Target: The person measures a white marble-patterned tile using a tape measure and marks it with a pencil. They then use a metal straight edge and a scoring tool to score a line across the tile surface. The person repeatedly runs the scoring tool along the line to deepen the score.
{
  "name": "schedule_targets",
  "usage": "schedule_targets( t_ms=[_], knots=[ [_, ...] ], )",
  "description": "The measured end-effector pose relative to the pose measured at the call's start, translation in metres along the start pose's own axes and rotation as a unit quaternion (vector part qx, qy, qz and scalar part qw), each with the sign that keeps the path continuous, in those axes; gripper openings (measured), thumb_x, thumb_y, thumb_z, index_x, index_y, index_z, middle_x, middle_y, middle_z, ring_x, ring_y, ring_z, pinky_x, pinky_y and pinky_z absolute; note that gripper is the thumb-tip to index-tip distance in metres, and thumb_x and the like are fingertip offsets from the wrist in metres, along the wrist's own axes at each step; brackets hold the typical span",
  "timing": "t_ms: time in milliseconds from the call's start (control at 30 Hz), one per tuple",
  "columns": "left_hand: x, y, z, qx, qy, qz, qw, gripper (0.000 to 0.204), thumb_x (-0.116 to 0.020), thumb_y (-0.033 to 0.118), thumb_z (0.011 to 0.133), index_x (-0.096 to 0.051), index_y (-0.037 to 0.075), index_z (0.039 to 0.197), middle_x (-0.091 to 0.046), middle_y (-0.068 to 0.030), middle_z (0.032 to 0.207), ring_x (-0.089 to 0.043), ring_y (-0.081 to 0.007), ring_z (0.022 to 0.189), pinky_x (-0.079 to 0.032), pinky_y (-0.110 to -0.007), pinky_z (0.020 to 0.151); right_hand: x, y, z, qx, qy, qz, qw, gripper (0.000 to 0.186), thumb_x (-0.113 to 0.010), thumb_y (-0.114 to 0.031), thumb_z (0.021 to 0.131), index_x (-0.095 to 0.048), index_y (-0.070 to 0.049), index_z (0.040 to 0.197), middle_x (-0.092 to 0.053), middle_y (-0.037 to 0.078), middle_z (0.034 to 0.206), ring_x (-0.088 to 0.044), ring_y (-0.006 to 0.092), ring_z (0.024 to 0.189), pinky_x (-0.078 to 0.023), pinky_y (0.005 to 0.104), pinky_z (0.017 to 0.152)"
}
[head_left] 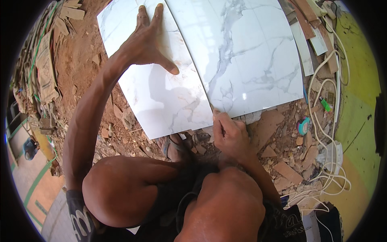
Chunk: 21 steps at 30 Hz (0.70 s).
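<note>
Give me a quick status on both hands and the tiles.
Left hand flat, fingers spread on the left marble tile. Right hand pinching at the near corner of the right marble tile, at the seam. Rubble along near edge.

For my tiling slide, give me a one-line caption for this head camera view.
Squatting person presses the left hand flat on a white marble tile while the right hand pinches the seam beside the neighbouring tile.

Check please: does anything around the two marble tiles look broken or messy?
Yes. Broken reddish shards litter the dirt near the right hand, and a white cable lies tangled beside them. The left tile, under the left hand, and the right tile look whole.
</note>
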State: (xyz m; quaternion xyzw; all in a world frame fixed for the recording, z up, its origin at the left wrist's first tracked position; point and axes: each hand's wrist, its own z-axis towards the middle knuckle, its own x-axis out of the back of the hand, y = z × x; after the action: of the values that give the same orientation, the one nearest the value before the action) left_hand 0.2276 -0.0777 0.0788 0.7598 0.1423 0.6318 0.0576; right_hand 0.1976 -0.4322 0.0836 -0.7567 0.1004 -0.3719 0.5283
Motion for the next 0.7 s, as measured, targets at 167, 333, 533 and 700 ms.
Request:
schedule_targets(
  t_ms=[167, 333, 533, 700],
  knots=[
    [-0.002, 0.001, 0.001, -0.005, 0.001, -0.001, 1.0, 0.175, -0.102, 0.06, 0.036, 0.004, 0.009, 0.165, -0.007, -0.0385, 0.165, 0.002, -0.0557, 0.154, -0.023, -0.065, 0.122, -0.003, 0.0, -0.005, 0.012, 0.031, 0.003, 0.999, 0.006, -0.064, 0.005, 0.094, -0.066, 0.005, 0.099, -0.055, 0.015, 0.06, -0.058, 0.019, 0.046, -0.042, 0.0341, 0.046],
    [-0.001, -0.001, -0.002, -0.005, 0.001, 0.0, 1.0, 0.175, -0.102, 0.061, 0.035, 0.004, 0.009, 0.165, -0.006, -0.038, 0.166, 0.002, -0.0555, 0.154, -0.023, -0.066, 0.122, -0.005, 0.004, -0.008, -0.023, 0.016, -0.009, 1.0, 0.014, -0.062, -0.002, 0.089, -0.068, -0.004, 0.102, -0.059, 0.012, 0.06, -0.062, 0.0332, 0.052, -0.047, 0.0439, 0.048],
    [-0.001, -0.001, 0.001, -0.008, 0.003, 0.003, 1.0, 0.175, -0.102, 0.061, 0.035, 0.004, 0.01, 0.165, -0.005, -0.0374, 0.166, 0.003, -0.0554, 0.154, -0.023, -0.066, 0.122, -0.004, -0.003, -0.005, -0.031, 0.017, -0.004, 0.999, 0.014, -0.061, -0.005, 0.091, -0.069, -0.006, 0.103, -0.06, 0.012, 0.06, -0.064, 0.0332, 0.053, -0.049, 0.0459, 0.049],
    [-0.002, -0.003, -0.002, -0.004, 0.002, 0.008, 1.0, 0.176, -0.101, 0.062, 0.035, 0.004, 0.01, 0.165, -0.004, -0.0369, 0.167, 0.003, -0.0552, 0.154, -0.023, -0.067, 0.122, -0.006, 0.004, -0.012, -0.033, 0.011, -0.04, 0.999, 0.019, -0.062, -0.006, 0.091, -0.069, -0.005, 0.109, -0.061, 0.013, 0.061, -0.065, 0.0339, 0.054, -0.051, 0.0451, 0.05]
  ],
)
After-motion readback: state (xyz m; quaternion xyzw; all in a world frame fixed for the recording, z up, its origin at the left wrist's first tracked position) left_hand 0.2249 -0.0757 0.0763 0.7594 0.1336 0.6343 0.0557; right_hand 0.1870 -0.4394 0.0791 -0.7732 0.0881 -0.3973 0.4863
